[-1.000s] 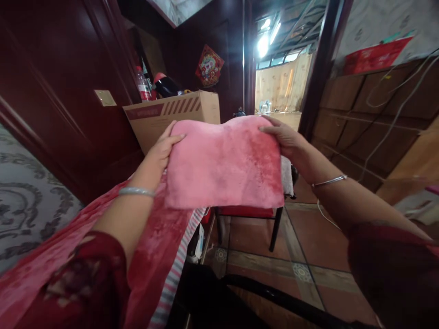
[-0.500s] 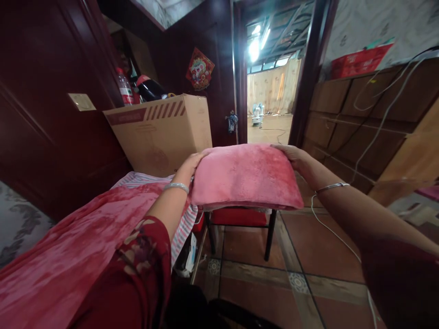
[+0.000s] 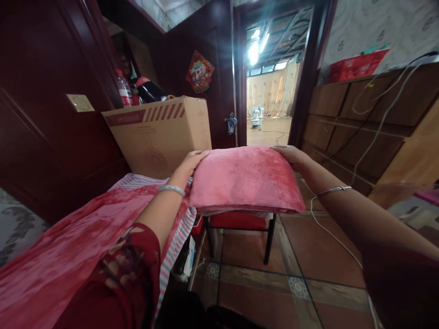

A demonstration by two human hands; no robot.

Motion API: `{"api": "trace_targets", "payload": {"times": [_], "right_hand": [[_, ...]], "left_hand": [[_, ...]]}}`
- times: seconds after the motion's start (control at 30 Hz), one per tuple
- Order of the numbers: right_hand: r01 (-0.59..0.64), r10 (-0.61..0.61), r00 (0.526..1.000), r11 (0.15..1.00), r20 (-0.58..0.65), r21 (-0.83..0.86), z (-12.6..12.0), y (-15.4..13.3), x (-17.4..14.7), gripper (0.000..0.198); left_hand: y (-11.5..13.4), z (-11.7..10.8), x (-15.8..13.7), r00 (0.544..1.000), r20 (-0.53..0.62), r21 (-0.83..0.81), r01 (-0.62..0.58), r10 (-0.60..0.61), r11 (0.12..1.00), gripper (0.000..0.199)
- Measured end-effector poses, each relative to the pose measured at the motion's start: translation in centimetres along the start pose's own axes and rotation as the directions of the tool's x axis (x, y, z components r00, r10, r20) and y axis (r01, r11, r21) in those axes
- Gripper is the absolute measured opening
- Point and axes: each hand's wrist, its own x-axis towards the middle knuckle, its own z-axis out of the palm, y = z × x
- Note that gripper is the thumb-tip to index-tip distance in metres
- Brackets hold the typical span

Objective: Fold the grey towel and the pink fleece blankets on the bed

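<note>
The words on the big cardboard box (image 3: 151, 137), which is to the left of the chair (image 3: 236, 221) and past it, are too blurry to read. I can make out a dark band and a row of slanted stripes on its side. The bottle (image 3: 125, 91) by the box's back edge has a red cap and a red and white label, too small to read. The red sign (image 3: 200, 71) on the door behind the chair shows a bright cartoon. The red basket (image 3: 358, 66), high up to the right of the chair, has white marks that I can't read.

The soft pink cloth (image 3: 247, 178) is folded into a thick pad over the top of the chair. Some pale cloth peeks out under its near edge. The left hand (image 3: 196, 161) is on the pad's far left corner, and the right hand (image 3: 291, 156) is on its far right corner. The hands are about as far apart as the pad is wide. The undersides of both hands are hidden, so I can't tell how tight or wide each grip is.

Something green sticks up from the basket. A black and red thing (image 3: 149, 90) shows at the top of the box, but I can't tell if it is inside. A pink cover (image 3: 85, 233) with a striped edge spreads out to the left of the chair.
</note>
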Motion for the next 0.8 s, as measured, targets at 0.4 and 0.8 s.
{"api": "trace_targets", "payload": {"times": [0.4,0.8], "right_hand": [[0.435,-0.435,0.891,0.735,0.13,-0.521,2.3,-5.3,-1.0,0.05],[0.499,-0.33,0.866,0.615,0.375,-0.611,5.2,-3.5,-2.3,0.057]], "left_hand": [[5.0,3.8,-2.5,0.847,0.218,0.59,-0.51,0.484,0.626,0.058],[2.9,5.1,-3.8,0.833,0.393,0.702,-0.546,0.39,0.457,0.061]]}}
